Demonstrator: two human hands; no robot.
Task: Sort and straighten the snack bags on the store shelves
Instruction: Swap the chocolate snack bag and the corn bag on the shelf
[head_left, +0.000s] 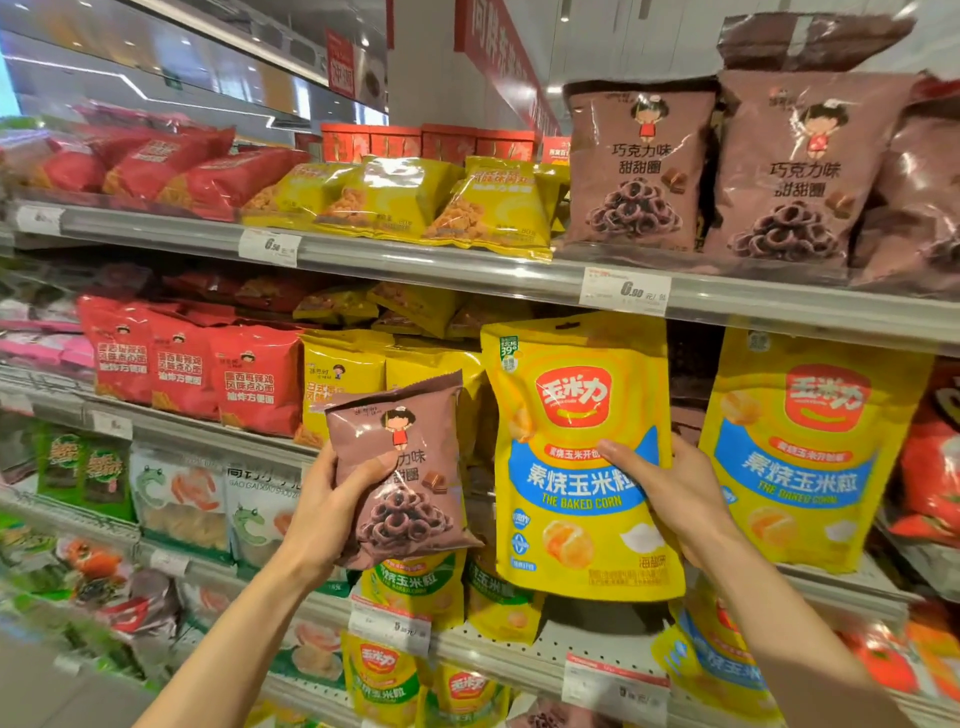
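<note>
My left hand (332, 512) has its fingers curled round the lower left edge of a small brown chocolate-ring bag (405, 467), thumb lying across the front over the printed text, so the bag stands nearly upright, tipped slightly to the right. My right hand (670, 499) grips the large yellow baked-corn pouch (576, 457) by its right edge: the thumb presses on the blue band across the front and the other fingers wrap behind, out of my sight.

I take that yellow pouch as my landmark. The brown bag sits just to its left, their edges near each other, and I cannot tell whether they touch. Right of the pouch, a second pouch of the same kind (810, 447) stands on the shelf, apart from the one I hold. Directly above the pouch runs a shelf rail with a price tag (626, 291), and above that rail stand two larger brown ring bags (641, 166) side by side. Up and left of the pouch lie yellow noodle-snack bags (488, 208), leaning back. Left of it, beyond the brown bag, red snack bags (192, 374) stand in a row. Below the pouch, green-banded corn pouches (415, 587) stand on the next shelf.
</note>
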